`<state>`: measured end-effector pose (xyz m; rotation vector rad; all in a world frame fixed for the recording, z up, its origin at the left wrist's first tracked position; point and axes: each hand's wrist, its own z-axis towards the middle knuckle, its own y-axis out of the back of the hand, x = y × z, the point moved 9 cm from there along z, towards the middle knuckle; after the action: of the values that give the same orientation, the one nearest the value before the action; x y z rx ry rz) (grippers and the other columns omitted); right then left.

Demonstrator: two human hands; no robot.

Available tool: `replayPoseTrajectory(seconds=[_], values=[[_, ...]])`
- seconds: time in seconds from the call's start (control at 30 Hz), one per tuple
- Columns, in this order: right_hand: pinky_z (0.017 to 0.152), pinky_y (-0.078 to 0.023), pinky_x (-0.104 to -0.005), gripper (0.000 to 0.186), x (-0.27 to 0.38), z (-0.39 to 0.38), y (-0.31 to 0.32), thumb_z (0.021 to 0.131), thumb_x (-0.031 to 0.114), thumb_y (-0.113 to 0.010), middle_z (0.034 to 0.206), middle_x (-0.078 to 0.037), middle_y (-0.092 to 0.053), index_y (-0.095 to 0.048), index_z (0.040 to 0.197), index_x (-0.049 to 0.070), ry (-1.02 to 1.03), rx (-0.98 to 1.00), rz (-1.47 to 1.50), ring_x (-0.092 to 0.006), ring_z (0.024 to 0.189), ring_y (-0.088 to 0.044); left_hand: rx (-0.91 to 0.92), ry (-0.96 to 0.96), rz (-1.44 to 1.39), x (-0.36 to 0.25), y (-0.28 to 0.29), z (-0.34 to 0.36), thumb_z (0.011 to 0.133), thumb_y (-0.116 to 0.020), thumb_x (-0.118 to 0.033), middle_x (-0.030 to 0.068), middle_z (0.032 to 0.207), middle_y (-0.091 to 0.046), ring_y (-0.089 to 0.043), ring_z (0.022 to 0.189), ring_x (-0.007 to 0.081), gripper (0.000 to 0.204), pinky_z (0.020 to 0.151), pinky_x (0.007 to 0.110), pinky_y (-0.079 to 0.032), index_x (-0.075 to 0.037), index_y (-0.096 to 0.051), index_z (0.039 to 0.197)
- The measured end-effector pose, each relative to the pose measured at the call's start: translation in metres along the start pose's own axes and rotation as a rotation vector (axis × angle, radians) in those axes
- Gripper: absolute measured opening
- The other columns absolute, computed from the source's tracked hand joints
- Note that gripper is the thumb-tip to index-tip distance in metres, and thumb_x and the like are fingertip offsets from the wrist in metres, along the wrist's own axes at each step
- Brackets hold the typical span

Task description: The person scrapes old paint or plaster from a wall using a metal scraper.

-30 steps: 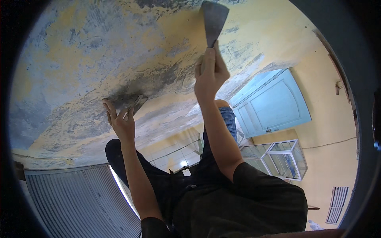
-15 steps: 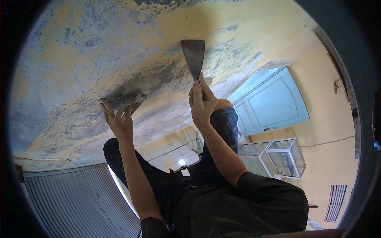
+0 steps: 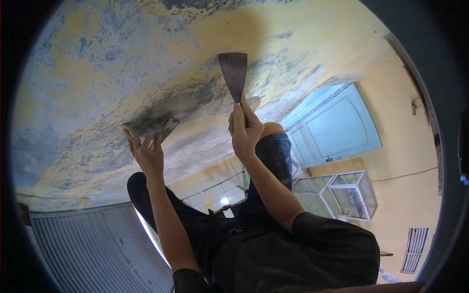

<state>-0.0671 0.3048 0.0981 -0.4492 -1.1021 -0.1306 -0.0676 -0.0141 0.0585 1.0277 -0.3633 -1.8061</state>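
Observation:
My right hand grips a putty knife by its handle, thumb along the front. The wide grey blade points up, its edge at the patchy yellow wall. Lower and to the left, my left hand pinches a thin, flat, grey metal scraper between thumb and fingers. Its forefinger reaches up toward the wall by a dark scraped patch. I cannot make out whether the left tool touches the wall.
A light blue door stands to the right, above a glass display case. A corrugated grey shutter fills the lower left. My bent knees are close under the wall, with white tiles beyond them.
My right hand has shifted slightly left and down with the putty knife, and its blade edge sits a little lower on the wall. The left hand has hardly moved.

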Motion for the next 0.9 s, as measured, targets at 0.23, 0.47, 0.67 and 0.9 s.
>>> replayPoseTrajectory(seconds=[0.23,0.47,0.67,0.9], values=[[0.049,-0.036,-0.02,0.039,-0.001,-0.001,-0.005,0.107,0.009,-0.058,0.069,0.004,-0.053,-0.056,0.144,-0.004,-0.011,-0.024,0.039,-0.0018,0.057,-0.043,-0.007,0.006,0.006,0.0,-0.004,-0.001,0.086,-0.083,-0.02,0.0227,0.169,-0.022,-0.021,0.155,0.0452,0.013,0.123,0.055,-0.03,-0.008,-0.083,0.09],[0.045,-0.033,-0.0194,0.04,-0.007,0.002,-0.011,0.108,0.007,-0.053,0.065,0.003,-0.05,-0.052,0.147,-0.003,-0.031,-0.04,0.081,-0.0022,0.051,-0.039,-0.011,-0.018,0.012,-0.002,-0.001,0.0,0.086,-0.082,-0.02,0.0224,0.169,-0.023,-0.02,0.156,0.0447,0.012,0.123,0.055,-0.03,-0.009,-0.083,0.09],[0.045,-0.033,-0.0195,0.04,-0.002,0.003,-0.011,0.108,0.007,-0.053,0.065,0.003,-0.05,-0.052,0.147,-0.004,0.009,-0.019,0.018,-0.002,0.052,-0.04,0.018,0.048,-0.005,0.004,-0.005,-0.001,0.086,-0.082,-0.02,0.0209,0.169,-0.023,-0.019,0.157,0.0431,0.013,0.123,0.054,-0.029,-0.007,-0.083,0.09],[0.044,-0.028,-0.021,0.041,0.065,0.065,-0.022,0.109,0.012,-0.052,0.065,0.005,-0.046,-0.053,0.147,-0.005,0.13,-0.128,0.023,-0.0013,0.05,-0.035,-0.016,0.007,-0.004,0.001,-0.001,0.0,0.086,-0.082,-0.019,0.0217,0.169,-0.022,-0.02,0.157,0.0417,0.014,0.123,0.054,-0.029,-0.007,-0.083,0.091]])
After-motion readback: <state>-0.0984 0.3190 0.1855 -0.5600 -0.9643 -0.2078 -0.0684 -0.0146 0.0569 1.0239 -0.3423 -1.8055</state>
